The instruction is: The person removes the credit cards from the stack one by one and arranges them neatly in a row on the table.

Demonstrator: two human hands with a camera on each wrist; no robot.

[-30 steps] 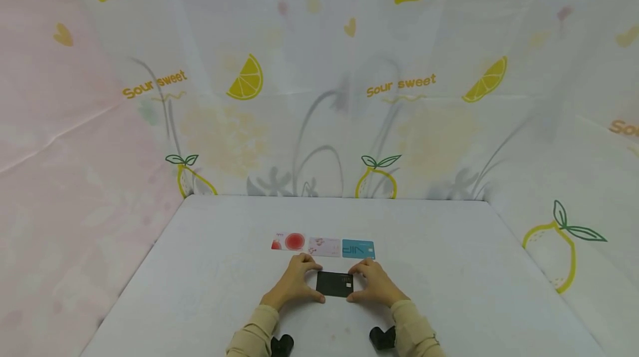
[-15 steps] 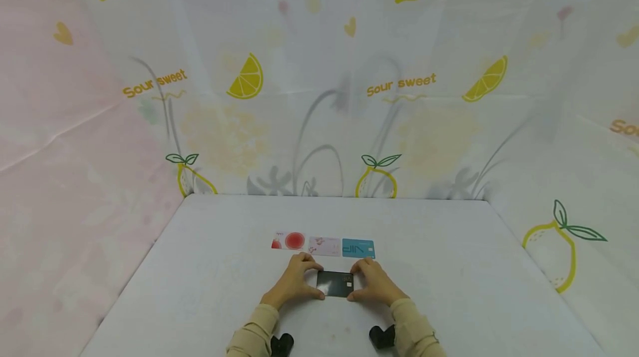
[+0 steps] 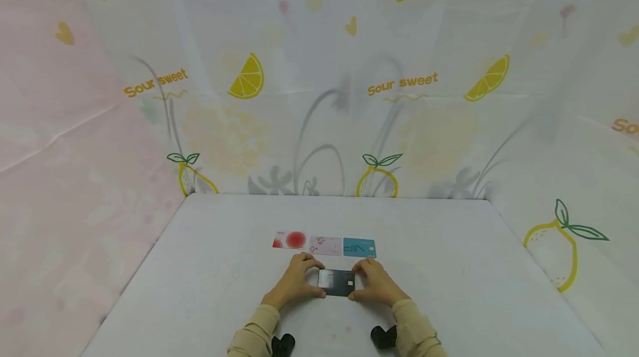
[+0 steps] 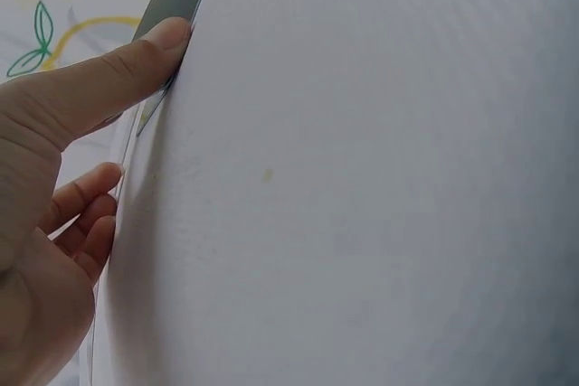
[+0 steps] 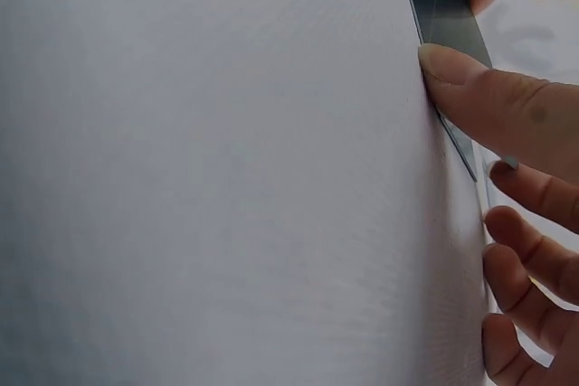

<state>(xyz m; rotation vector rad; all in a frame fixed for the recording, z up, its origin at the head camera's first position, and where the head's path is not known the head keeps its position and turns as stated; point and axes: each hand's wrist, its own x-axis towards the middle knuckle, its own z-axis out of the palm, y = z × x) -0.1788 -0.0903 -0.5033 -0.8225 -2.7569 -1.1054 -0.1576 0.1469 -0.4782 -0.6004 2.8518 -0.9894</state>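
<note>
Black card [image 3: 336, 282] now tipped further than a second ago: far edge up, glare on its face, near edge on the worktop [image 3: 449, 268]. Left hand [image 3: 294, 282] and right hand [image 3: 376, 282] pinch its short ends, thumbs at the near edge. Position unchanged, just in front of the row: red card [image 3: 289, 240], pink card [image 3: 325, 245], blue card [image 3: 359, 247]. Looks like a lift or flip starting.

The black card's [image 3: 336, 282] short ends are hidden under fingers [image 3: 312, 290]; its print is unreadable.
</note>
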